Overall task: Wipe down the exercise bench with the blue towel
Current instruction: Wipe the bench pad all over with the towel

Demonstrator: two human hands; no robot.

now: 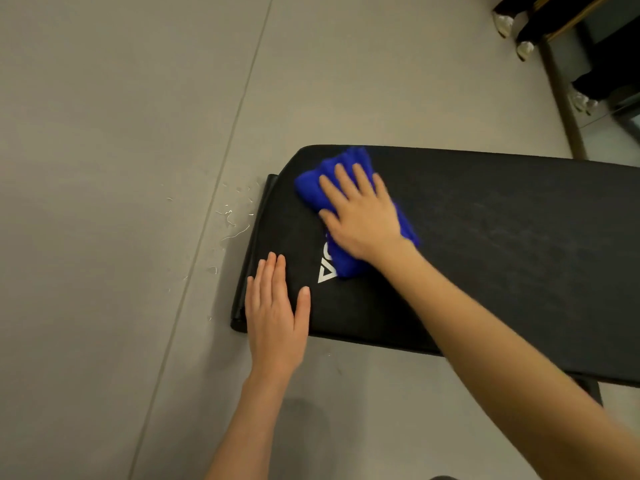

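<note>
A black padded exercise bench (502, 244) runs from the centre of the view to the right edge, with a white logo partly showing near its left end. A bunched blue towel (313, 188) lies on the bench's left end. My right hand (360, 213) presses flat on top of the towel, fingers spread, and covers its middle. My left hand (275, 313) rests flat on the bench's near left corner, fingers together and holding nothing.
Grey floor (121, 168) surrounds the bench, with a seam line and small pale scraps (230, 220) just left of the bench end. At the top right stand people's legs and white shoes (504, 24) beside a dark rail (561, 109).
</note>
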